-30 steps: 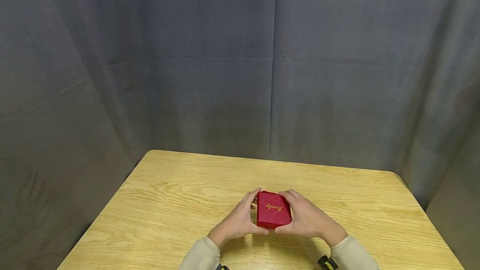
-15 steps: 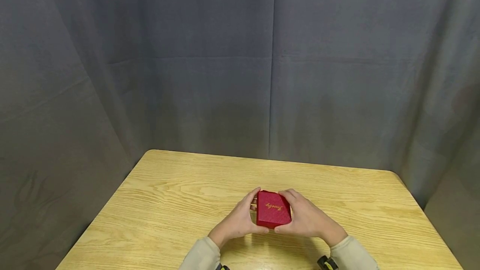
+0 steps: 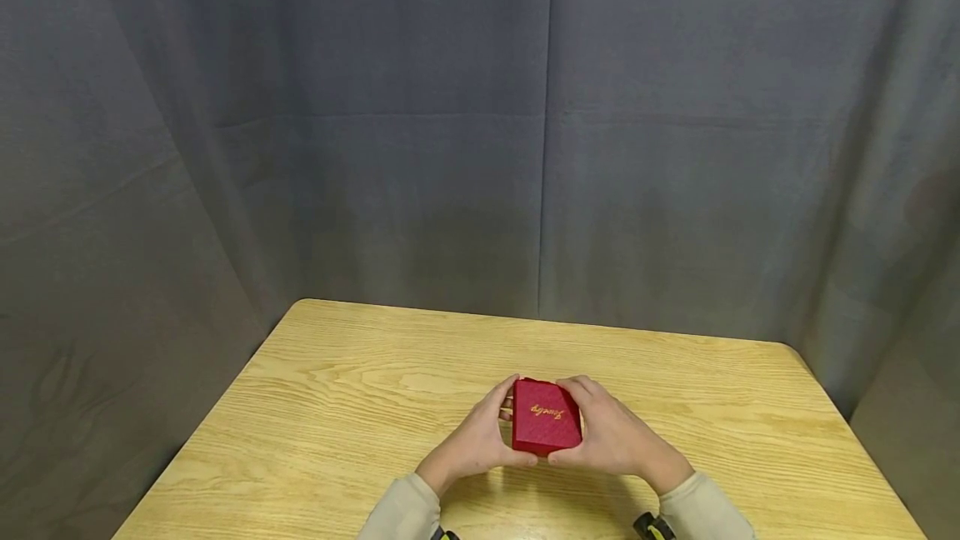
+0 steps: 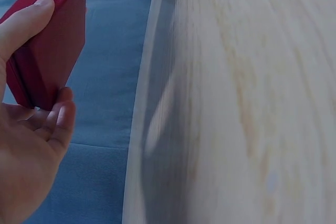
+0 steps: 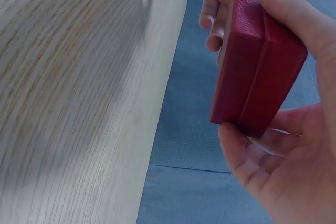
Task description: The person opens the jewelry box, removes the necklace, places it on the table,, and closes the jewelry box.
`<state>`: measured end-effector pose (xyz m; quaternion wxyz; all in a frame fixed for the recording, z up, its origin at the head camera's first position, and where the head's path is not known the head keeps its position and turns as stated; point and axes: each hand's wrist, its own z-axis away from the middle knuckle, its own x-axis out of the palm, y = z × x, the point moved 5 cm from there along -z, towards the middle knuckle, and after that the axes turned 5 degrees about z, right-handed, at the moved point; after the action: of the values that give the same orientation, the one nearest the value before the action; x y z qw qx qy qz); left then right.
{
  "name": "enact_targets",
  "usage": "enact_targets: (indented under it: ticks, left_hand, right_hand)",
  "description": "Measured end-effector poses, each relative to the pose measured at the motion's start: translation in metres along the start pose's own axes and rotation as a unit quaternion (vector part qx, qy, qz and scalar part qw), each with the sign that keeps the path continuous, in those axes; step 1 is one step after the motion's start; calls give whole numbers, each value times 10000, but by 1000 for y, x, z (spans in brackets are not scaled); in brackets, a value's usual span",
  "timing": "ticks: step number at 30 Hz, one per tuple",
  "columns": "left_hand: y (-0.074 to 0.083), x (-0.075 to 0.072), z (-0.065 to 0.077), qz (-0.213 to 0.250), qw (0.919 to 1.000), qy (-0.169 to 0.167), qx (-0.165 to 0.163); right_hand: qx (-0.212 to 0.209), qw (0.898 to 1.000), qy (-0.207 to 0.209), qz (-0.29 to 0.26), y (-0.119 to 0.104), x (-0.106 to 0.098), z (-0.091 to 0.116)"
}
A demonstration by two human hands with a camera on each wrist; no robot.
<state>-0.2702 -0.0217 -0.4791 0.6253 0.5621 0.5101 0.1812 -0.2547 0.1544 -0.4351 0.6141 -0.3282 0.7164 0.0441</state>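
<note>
A small red jewelry box [image 3: 547, 417] with gold lettering on its lid is held between both hands over the wooden table. My left hand [image 3: 477, 438] grips its left side, thumb along the near edge and fingers behind and under it. On the other side my right hand [image 3: 617, 433] holds the right part, its thumb also on the near edge. The right wrist view shows the lid seam of the jewelry box [image 5: 257, 61] closed, with fingertips under its lower edge. In the left wrist view the thumb presses the side of the jewelry box [image 4: 55, 45].
The light wooden table [image 3: 360, 382] spreads out around the hands, with rounded far corners. Grey curtains [image 3: 420, 148] hang behind it and along both sides. Dark wrist straps [image 3: 654, 526] show at the beige sleeves [image 3: 707, 508].
Almost nothing differs; the jewelry box has risen very slightly in the head view while both hands keep the same hold on it.
</note>
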Motion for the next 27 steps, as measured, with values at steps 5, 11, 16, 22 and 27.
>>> enact_targets:
  ticks: [5, 11, 16, 22, 27]
  left_hand:
    - [0, 0, 1, 32, 10000, -62, -25]
    - [1, 0, 2, -36, 10000, -84, -37]
    - [2, -1, 1, -7, 10000, -46, 54]
    - [0, -1, 1, 10, 10000, -24, 95]
    - [0, -1, 0, 3, 9999, -22, 119]
  right_hand:
    - [-27, 10000, -6, 6, 0, 0, 0]
    - [-44, 10000, -79, 12, 0, 1, 0]
    - [-47, 9999, -84, 39, -1, 1, 0]
    - [-105, 9999, -61, 84, -1, 1, -1]
    - [-114, 9999, -104, 69, 0, 1, -1]
